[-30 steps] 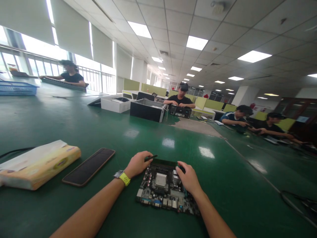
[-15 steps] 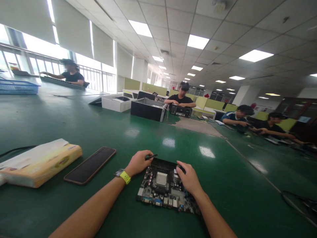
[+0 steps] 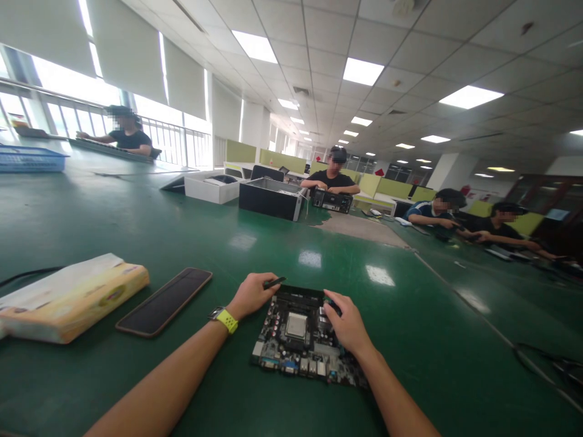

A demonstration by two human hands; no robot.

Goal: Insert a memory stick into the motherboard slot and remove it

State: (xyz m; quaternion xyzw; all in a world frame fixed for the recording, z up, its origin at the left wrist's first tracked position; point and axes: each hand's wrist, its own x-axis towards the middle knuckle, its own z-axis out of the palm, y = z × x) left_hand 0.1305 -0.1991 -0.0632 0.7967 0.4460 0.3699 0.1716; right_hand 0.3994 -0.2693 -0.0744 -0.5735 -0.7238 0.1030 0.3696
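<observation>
A motherboard [image 3: 314,349] lies flat on the green table, its ports facing me and a silver square processor [image 3: 296,326] near its middle. My left hand [image 3: 249,295] is closed around a slim dark strip [image 3: 274,282], which sticks out past the fingertips at the board's far left corner. Its exact kind is too small to tell. My right hand [image 3: 347,321] grips the board's far right part, thumb and fingers curled around a dark spot there. What lies under those fingers is partly hidden.
To the left lie a phone [image 3: 164,301] and a yellow tissue pack [image 3: 75,300]. Farther off stand a black computer case [image 3: 269,200] and a white box [image 3: 210,189]. Several people sit around the table, one behind another case [image 3: 332,201]. Cables [image 3: 546,364] lie at the right.
My left hand has shifted slightly left and up with the dark strip. My right hand stays at the motherboard's far right, its fingers a little changed. The view has tilted slightly.
</observation>
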